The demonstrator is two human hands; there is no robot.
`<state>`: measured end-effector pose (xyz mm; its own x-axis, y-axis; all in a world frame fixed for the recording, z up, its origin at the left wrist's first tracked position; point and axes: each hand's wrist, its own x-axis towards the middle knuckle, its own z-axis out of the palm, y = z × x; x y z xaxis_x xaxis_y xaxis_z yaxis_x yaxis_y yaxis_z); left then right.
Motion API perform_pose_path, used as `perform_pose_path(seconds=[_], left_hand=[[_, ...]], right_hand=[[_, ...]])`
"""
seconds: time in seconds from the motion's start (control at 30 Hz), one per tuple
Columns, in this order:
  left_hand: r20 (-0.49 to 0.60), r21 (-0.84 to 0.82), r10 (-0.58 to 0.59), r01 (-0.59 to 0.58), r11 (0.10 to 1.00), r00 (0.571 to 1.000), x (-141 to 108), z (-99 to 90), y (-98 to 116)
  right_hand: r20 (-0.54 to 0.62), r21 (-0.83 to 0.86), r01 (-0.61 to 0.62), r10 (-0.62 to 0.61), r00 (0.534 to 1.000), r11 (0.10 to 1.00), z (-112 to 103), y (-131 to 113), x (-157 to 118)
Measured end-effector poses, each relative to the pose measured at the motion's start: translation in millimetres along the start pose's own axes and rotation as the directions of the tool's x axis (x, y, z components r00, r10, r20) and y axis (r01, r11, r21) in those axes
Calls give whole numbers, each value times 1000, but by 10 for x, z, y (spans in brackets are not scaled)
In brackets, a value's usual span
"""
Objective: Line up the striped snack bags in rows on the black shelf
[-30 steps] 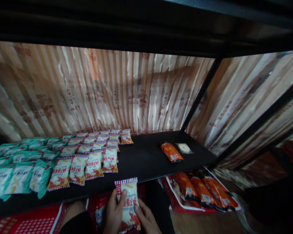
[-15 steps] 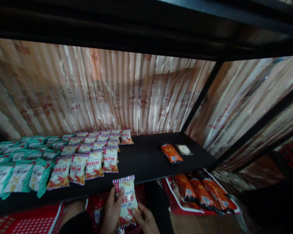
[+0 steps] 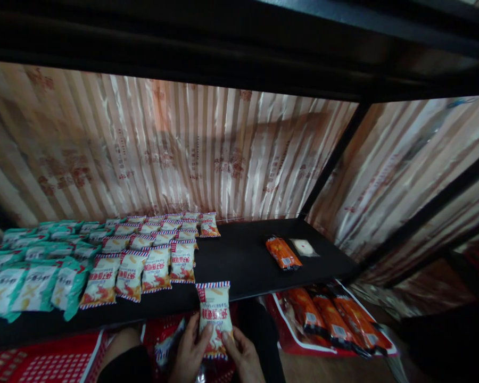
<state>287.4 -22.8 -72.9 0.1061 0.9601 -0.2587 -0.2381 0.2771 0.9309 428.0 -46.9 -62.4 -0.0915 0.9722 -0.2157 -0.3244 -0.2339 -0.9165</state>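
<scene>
From where I stand, both hands are closed around one white packet (image 3: pixel 214 316), held upright in front of the shelf's (image 3: pixel 231 260) near edge. The left hand (image 3: pixel 189 347) grips its left side with the thumb over the front; the right hand (image 3: pixel 245 355) pinches the lower right corner, thumb on the printed face. The packet's top overlaps the shelf edge from here, and I can't tell if they touch.

As for progress, the left part of the shelf looks well filled. Green packets (image 3: pixel 35 287) lean in close rows at the far left. Beside them, similar white packets (image 3: pixel 156 267) make four files that reach from the back nearly to the front edge. To their right, a fifth file seems barely begun: a lone packet (image 3: pixel 209 225) sits at the back, near the striped sheet (image 3: pixel 175 133). The one in the hands has no place in the rows yet.

Farther right lie an orange pack (image 3: pixel 282 254) and, just beside it, a pale round item (image 3: pixel 303 247) in clear wrap. Below, more orange packs (image 3: pixel 339 319) fill a red tray (image 3: pixel 303 346), off the shelf. Something blue and white (image 3: pixel 168 347) shows in the red basket (image 3: pixel 151 331) by the left hand; how much it holds is hidden.
</scene>
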Motion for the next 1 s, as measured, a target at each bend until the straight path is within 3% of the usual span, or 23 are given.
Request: perform_pose_path(seconds=[0.23, 0.43, 0.53, 0.73, 1.0], left_hand=[[3, 86, -5, 5, 996, 1000, -4, 12, -1], [-117, 163, -14, 34, 986, 993, -26, 57, 102], [-136, 163, -28, 51, 985, 990, -49, 80, 112], [-34, 97, -2, 6, 995, 999, -49, 79, 93], [-8, -45, -53, 52, 998, 999, -125, 136, 294]], right_hand=[[4, 12, -30, 30, 1000, 999, 50, -74, -28], [-85, 0, -96, 96, 992, 995, 14, -176, -57], [-47, -9, -53, 53, 998, 999, -42, -187, -28], [74, -1, -33, 33, 997, 999, -74, -200, 17], [-58, 7, -12, 12, 998, 1000, -30, -187, 101]])
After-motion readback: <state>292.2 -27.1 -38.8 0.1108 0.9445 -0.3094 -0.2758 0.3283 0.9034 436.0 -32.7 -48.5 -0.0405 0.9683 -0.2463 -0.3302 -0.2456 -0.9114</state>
